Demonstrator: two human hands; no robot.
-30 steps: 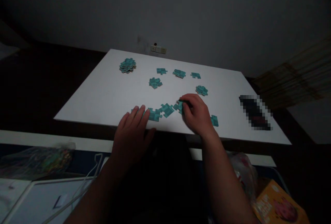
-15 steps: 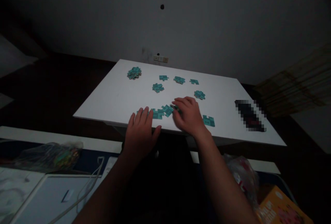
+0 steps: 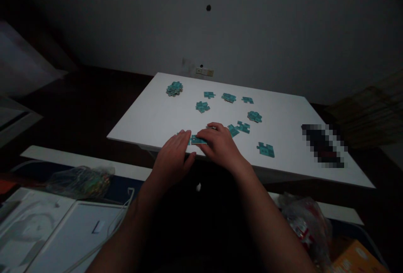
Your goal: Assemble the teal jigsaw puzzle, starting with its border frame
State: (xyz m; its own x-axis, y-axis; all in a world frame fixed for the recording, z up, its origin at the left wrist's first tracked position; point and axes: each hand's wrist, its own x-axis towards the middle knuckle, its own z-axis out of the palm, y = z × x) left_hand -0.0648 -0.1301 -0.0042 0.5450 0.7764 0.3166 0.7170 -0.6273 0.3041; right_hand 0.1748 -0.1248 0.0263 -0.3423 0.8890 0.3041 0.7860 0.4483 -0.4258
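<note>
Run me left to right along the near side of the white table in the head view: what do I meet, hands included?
Left hand, teal puzzle piece between the hands, right hand, teal puzzle section near the front edge, pixelated dark item.

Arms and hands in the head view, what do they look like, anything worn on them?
The left hand and right hand are ungloved, with no ring, watch or bracelet visible. Both forearms are sleeveless where they show. The dim light hides finer markings.
</note>
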